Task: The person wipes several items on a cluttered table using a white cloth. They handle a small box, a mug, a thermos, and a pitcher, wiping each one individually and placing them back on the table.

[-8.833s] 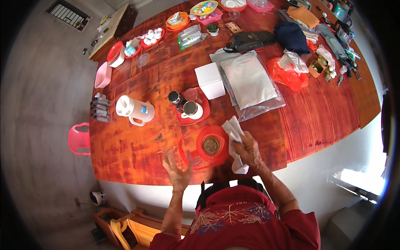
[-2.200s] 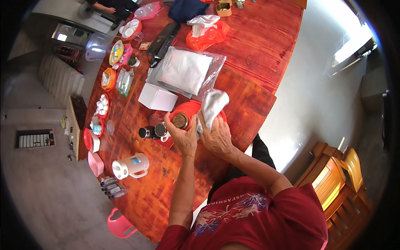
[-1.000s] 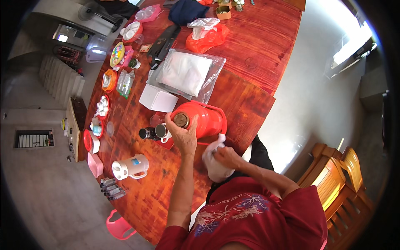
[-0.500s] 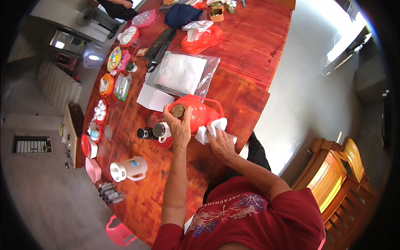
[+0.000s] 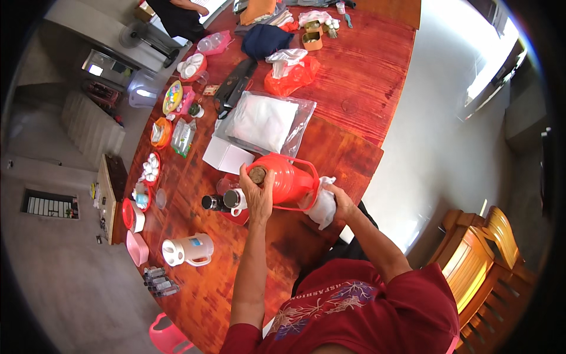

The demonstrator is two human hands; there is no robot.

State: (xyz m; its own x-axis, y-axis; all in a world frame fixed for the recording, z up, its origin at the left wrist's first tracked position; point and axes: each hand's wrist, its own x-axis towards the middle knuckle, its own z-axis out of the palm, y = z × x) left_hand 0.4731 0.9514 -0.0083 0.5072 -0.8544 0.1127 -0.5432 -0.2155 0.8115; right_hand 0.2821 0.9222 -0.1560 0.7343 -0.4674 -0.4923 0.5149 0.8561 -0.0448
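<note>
Over the wooden table [image 5: 354,76], my left hand [image 5: 257,197] gripped the corked neck of the red flask [image 5: 287,179], tipped sideways. My right hand [image 5: 337,200] had returned, fingers pressing the white cloth [image 5: 321,203] against its base, forearms bent inward.

My two hands: left hand [image 5: 257,197], right hand [image 5: 336,197]. One red plastic thermos flask [image 5: 287,179] with cork stopper. One white cloth [image 5: 321,203]. Two dark jars [image 5: 223,201] on red tray. One white electric kettle [image 5: 187,249]. One white box [image 5: 227,157]. One clear zip bag [image 5: 265,122]. One wooden chair [image 5: 483,259].
</note>
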